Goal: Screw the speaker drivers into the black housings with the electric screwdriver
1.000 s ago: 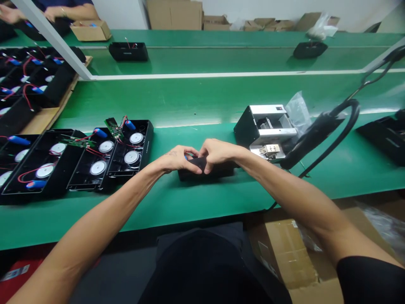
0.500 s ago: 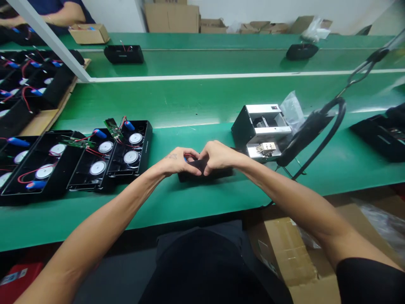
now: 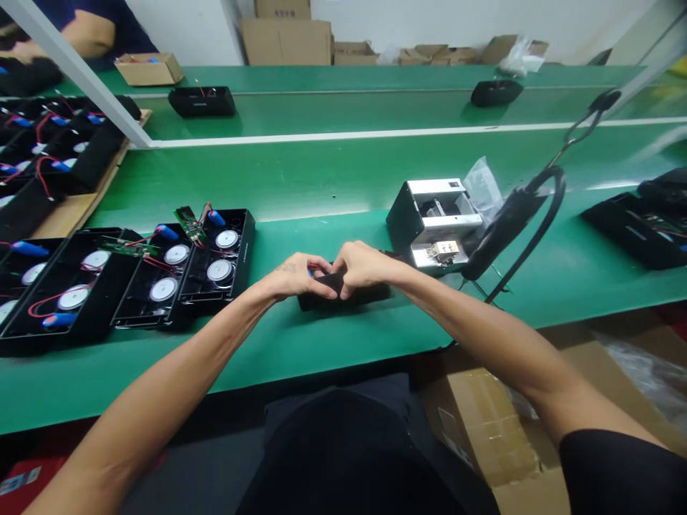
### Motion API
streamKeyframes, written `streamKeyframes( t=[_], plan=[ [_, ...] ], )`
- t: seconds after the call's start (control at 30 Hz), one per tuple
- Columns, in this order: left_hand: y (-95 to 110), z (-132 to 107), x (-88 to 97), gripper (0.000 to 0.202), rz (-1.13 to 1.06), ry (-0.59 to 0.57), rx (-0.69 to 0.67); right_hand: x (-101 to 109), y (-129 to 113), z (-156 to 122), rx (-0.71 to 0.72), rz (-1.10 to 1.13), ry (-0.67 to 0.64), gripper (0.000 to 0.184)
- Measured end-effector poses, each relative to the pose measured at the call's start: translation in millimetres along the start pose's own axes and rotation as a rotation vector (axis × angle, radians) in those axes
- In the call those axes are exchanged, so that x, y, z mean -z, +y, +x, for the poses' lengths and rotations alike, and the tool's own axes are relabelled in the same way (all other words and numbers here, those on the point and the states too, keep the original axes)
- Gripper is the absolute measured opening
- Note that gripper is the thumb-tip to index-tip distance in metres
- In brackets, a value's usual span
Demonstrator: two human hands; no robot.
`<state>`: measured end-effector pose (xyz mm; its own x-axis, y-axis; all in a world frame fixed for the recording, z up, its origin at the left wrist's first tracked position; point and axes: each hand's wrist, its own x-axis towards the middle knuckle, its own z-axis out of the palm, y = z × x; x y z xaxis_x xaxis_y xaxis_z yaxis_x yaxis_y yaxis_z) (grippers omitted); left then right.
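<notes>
A black speaker housing (image 3: 365, 294) lies on the green bench in front of me. My left hand (image 3: 304, 275) is closed on its left part, fingers curled over the far wall and thumb on the near side. Close beside it, my right hand (image 3: 358, 266) pinches the same near wall, the two thumbs almost meeting. A bit of blue and red wiring shows under my left fingers; most of the housing's inside is hidden by my hands. To the left stand several open black housings (image 3: 244, 268) with round white-backed speakers, blue cells and green circuit boards.
Right of my hands stands a silver-and-black bench machine (image 3: 434, 222), with a plastic bag behind it. A black-wrapped hanging tool (image 3: 497, 232) slants down beside it. More housings sit on a board (image 3: 69, 207) at left. Cardboard boxes (image 3: 483, 415) lie below the bench; a co-worker's arm (image 3: 89, 32) shows far left.
The view has shifted slightly, so bench things sit a little lower and those at right further left. Both hands keep nearly the same grip on the housing.
</notes>
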<state>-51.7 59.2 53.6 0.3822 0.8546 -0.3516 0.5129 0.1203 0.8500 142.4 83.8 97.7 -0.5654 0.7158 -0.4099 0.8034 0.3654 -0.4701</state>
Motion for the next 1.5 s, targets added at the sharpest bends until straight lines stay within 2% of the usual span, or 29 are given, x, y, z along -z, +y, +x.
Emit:
streamKeyframes(
  t=[0.2,0.27,0.3,0.33,0.4,0.47,0.5,0.53,0.57,0.63,0.73,0.83,0.9,1.0,1.1,1.17,1.23,1.4,1.5],
  plan=[
    [0,-2,-0.5,0.051,0.009,-0.014,0.002,-3,-1,-8,0.066,-0.039,0.034,0.035],
    [-2,-5,-3.4,0.053,0.031,-0.003,-0.038,-8,0,-24,0.174,-0.083,0.116,0.036],
    [-3,-7,-6.6,0.053,0.056,0.004,-0.065,-12,2,-36,0.243,-0.080,0.202,0.038],
    [-5,-11,-11.2,0.050,0.094,0.012,-0.093,-18,5,-50,0.301,-0.051,0.320,0.041],
    [-10,-21,-24.6,0.041,0.219,0.054,-0.149,-33,15,-80,0.328,0.076,0.706,0.043],
    [-18,-34,-41.6,0.026,0.395,0.141,-0.246,-50,32,-106,0.157,0.165,1.214,0.043],
    [-22,-39,-49.9,0.020,0.481,0.188,-0.322,-58,44,-115,0.035,0.160,1.416,0.050],
    [-26,-45,-57.2,0.018,0.553,0.224,-0.406,-64,58,-121,-0.094,0.142,1.538,0.061],
    [-30,-49,-63.1,0.020,0.607,0.250,-0.485,-69,72,-124,-0.215,0.116,1.597,0.072],
    [-36,-54,-69.5,0.026,0.667,0.272,-0.590,-68,103,-123,-0.395,0.084,1.551,0.085],
    [-38,-54,-68.8,0.025,0.697,0.298,-0.639,-46,146,-116,-0.476,0.085,1.454,0.085],
    [-37,-52,-65.3,0.024,0.701,0.291,-0.645,-19,174,-115,-0.453,0.146,1.470,0.063],
    [-37,-50,-64.5,0.023,0.700,0.287,-0.635,-12,180,-117,-0.405,0.245,1.517,0.047],
    [-41,-49,-64.6,0.022,0.706,0.295,-0.627,-23,174,-118,-0.243,0.522,1.552,0.036],
    [-47,-48,-64.0,0.022,0.713,0.317,-0.649,-40,161,-118,-0.093,0.792,1.382,0.027],
    [-49,-47,-63.2,0.022,0.710,0.331,-0.667,-41,151,-120,-0.048,0.871,1.316,0.029],
    [-48,-46,-63.0,0.021,0.704,0.343,-0.675,-31,140,-124,0.007,0.904,1.353,0.038],
    [-41,-43,-66.8,0.019,0.706,0.367,-0.658,12,112,-125,0.285,0.941,1.618,0.046],
    [-37,-41,-69.9,0.019,0.709,0.358,-0.650,23,107,-108,0.263,0.882,1.617,0.043]
  ],
)
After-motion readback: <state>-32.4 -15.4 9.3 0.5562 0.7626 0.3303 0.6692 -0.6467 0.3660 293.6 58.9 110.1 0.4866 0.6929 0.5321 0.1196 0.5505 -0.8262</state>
